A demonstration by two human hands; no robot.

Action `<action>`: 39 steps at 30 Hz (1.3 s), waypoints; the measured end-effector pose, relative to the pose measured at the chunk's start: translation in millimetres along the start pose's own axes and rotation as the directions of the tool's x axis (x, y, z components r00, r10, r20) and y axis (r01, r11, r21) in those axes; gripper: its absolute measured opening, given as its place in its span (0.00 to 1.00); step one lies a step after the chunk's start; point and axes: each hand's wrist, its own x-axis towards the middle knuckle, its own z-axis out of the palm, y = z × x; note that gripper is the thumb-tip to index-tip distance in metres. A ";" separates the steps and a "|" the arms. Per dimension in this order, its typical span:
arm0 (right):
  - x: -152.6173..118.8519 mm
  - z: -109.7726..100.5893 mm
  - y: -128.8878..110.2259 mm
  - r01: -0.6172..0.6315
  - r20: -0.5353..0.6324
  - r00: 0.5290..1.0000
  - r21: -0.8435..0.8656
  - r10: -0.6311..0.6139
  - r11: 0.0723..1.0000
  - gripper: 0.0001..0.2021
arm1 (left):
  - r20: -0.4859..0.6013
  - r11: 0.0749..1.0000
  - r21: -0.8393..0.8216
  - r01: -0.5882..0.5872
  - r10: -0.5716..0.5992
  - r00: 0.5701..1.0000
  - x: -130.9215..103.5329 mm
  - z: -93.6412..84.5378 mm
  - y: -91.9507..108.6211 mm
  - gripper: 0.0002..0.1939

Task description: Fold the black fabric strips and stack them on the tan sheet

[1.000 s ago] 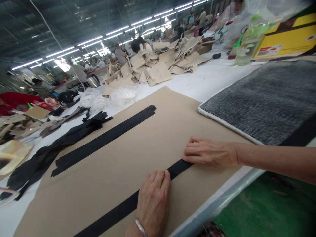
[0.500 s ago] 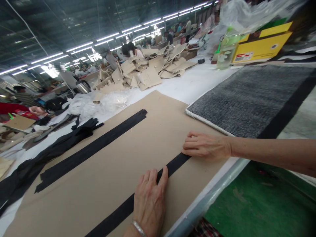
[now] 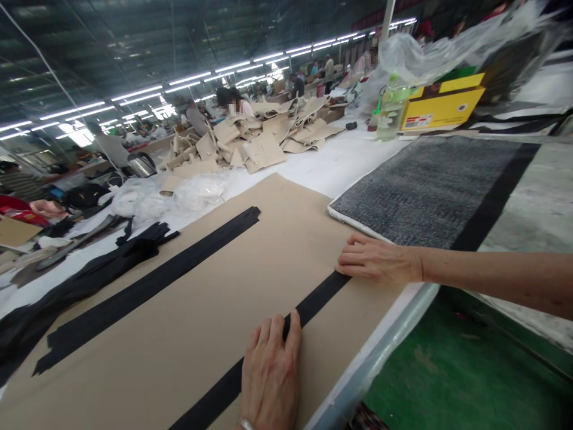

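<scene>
A large beige sheet (image 3: 215,304) lies flat on the table with one black strip (image 3: 147,286) along its far side. A nearer black strip (image 3: 320,298) runs parallel to it, close to the table's front edge. My left hand (image 3: 272,370) lies palm down over the nearer strip, thumb apart from the fingers, pressing on it. Farther along, my right hand (image 3: 378,260) has its fingers bent and closed at the strip's far end, which they partly hide.
Beyond the left edge lies a bundle of black strips (image 3: 89,275). A grey textured board (image 3: 425,191) sits at the right. Behind are piled beige pieces (image 3: 250,137), crumpled clear plastic (image 3: 188,188), a bottle (image 3: 390,113) and a yellow box (image 3: 441,107). Co-workers are in the background.
My right hand has slid a little farther along the nearer strip, showing slightly more of it between my hands. My left hand stays nearly in place. The camera view has shifted.
</scene>
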 end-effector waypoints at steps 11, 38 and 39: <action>-10.5 -4.1 6.2 -0.113 -0.108 0.988 -0.045 0.108 0.993 0.18 | -0.040 1.000 0.003 -0.022 0.022 0.999 -1.9 5.0 0.5 0.30; 134.7 18.4 -154.7 -0.115 -0.234 0.959 0.202 0.162 0.972 0.18 | 0.134 0.899 -0.284 0.332 -0.306 0.943 -74.2 -13.1 -30.1 0.25; 124.4 22.0 -148.8 -0.147 -0.219 0.958 0.175 0.184 0.974 0.19 | 0.134 0.904 -0.267 0.333 -0.307 0.942 -79.8 -13.3 -32.8 0.27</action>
